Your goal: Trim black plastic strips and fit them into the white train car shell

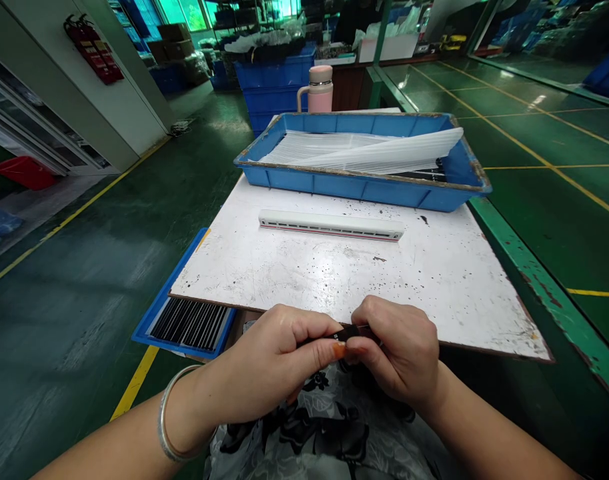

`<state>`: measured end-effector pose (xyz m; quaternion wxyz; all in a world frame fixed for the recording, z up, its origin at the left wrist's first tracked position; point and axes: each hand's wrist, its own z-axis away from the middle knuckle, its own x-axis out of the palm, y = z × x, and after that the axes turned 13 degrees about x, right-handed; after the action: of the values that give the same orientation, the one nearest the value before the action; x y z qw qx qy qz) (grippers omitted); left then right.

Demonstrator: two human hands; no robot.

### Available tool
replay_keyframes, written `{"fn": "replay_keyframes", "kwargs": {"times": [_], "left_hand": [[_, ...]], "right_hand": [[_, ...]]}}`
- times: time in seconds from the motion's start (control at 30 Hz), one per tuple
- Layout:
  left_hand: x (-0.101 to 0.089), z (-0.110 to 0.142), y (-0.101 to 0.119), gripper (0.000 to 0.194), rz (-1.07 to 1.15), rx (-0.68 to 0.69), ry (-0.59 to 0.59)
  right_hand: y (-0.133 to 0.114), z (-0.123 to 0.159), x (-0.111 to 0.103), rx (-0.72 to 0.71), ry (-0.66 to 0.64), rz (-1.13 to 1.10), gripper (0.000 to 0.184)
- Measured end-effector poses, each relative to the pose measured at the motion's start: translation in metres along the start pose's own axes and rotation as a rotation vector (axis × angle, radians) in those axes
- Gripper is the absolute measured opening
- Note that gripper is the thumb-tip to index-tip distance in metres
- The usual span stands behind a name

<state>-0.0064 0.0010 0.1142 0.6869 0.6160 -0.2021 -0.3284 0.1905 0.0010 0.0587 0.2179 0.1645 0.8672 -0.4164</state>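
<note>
Both my hands meet over my lap at the near edge of a white board [434,280]. My left hand [279,360] and my right hand [399,347] are both closed, pinching a small dark strip [351,332] between their fingertips. Most of the strip is hidden by my fingers. A silver bangle [169,427] is on my left wrist. A long white model train car [331,225] with a row of windows and a red stripe lies flat on the board, well beyond my hands.
A blue tray [354,185] of long white strips sits at the board's far end. A lower blue tray [184,320] of several dark strips is at the near left. A pink bottle [320,90] stands behind. A green bench edge [544,287] runs along the right.
</note>
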Motion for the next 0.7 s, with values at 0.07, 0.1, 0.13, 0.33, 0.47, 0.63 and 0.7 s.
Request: {"fn": "replay_keyframes", "kwargs": {"times": [0.07,0.1,0.13,0.33,0.47,0.63,0.7], "left_hand": [[-0.0001,-0.0005,0.0008,0.033,-0.007,0.002,0.002],[-0.0001,-0.0007,0.0011,0.033,-0.011,0.002,0.003],[-0.0001,-0.0009,0.0014,0.034,-0.013,0.002,0.003],[0.0009,0.0000,0.0002,0.032,-0.005,0.020,0.008],[0.0015,0.0002,-0.0033,0.032,0.006,-0.010,0.007],[0.0019,-0.0008,-0.0038,0.033,0.042,-0.035,0.004],[0.0020,-0.0011,-0.0028,0.033,0.043,-0.031,0.005]], "right_hand": [[0.0003,0.0001,-0.0002,-0.003,-0.007,0.001,0.038],[0.0005,0.0004,-0.0004,-0.003,-0.011,0.002,0.039],[0.0007,0.0008,-0.0005,-0.002,-0.015,0.003,0.039],[0.0024,0.0040,-0.0013,-0.004,-0.037,0.002,0.042],[0.0026,0.0052,-0.0019,-0.016,-0.039,0.010,0.039],[0.0020,0.0044,-0.0019,-0.019,-0.006,-0.003,0.035],[0.0019,0.0038,-0.0016,-0.011,0.007,-0.010,0.034]]}}
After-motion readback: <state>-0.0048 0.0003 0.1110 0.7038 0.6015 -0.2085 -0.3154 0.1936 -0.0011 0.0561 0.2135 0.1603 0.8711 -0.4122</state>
